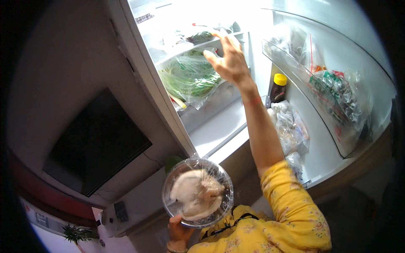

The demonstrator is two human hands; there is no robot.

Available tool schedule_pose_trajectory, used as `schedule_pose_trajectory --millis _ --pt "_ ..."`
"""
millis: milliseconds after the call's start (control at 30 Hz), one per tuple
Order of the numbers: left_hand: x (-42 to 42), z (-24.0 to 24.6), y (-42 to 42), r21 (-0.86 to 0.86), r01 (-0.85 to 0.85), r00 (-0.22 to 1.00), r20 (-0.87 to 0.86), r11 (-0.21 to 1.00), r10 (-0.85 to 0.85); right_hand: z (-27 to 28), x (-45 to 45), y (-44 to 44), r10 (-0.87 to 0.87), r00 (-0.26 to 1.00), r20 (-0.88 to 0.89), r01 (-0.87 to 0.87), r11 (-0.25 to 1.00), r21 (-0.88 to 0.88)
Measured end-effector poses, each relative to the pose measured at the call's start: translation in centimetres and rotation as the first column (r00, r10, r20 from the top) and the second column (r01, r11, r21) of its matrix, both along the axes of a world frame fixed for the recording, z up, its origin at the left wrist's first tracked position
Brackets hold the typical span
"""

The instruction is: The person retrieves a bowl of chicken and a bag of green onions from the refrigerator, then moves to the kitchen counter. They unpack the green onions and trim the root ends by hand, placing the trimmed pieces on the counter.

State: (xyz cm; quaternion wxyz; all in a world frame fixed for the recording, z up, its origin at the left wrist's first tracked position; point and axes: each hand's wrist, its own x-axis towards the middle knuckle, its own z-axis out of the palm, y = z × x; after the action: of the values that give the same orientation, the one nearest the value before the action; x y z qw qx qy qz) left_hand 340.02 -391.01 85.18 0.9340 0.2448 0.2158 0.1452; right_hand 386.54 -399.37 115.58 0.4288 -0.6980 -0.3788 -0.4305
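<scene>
My left hand (179,232) grips the near edge of a round clear bowl (164,199), which is covered with plastic wrap and holds pale food, perhaps dough or meat. The bowl is in front of the open refrigerator (190,139). My right hand (229,57) reaches up into the lit interior with fingers spread, and nothing shows in its grasp. Beside and below its fingers lies a clear plastic bag of leafy green vegetables (193,79). More bagged greens (201,37) are on the shelf above. Strong glare hides much of the upper interior.
The open refrigerator door on the right has clear bins (322,129) with bagged items (335,91), a dark jar with a yellow lid (279,87) and more plastic bags (286,126). A wall-mounted television (98,142) is at the left, with a potted plant (76,234) below it.
</scene>
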Motion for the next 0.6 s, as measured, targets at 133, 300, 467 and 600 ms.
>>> schedule_pose_trajectory --millis 133,300,467,600 --pt "-2.1 1.2 -1.2 0.020 -0.102 0.995 0.011 0.995 0.101 6.4 4.5 4.8 -0.114 0.958 -0.263 -0.020 0.890 -0.456" --pt "-2.9 -0.1 -1.9 0.001 -0.251 0.967 0.041 0.968 0.251 6.0 12.6 6.9 0.123 0.988 0.089 -0.072 0.895 -0.441" --pt "-3.3 -1.9 -1.6 -0.047 -0.393 0.912 0.109 0.919 0.395 6.9 11.9 7.4 0.188 0.969 -0.161 -0.235 0.902 -0.361" --pt "-2.3 0.1 -2.5 -0.034 -0.378 0.925 0.035 0.925 0.379 7.6 13.1 6.7 0.239 0.957 -0.165 -0.283 0.898 -0.338"
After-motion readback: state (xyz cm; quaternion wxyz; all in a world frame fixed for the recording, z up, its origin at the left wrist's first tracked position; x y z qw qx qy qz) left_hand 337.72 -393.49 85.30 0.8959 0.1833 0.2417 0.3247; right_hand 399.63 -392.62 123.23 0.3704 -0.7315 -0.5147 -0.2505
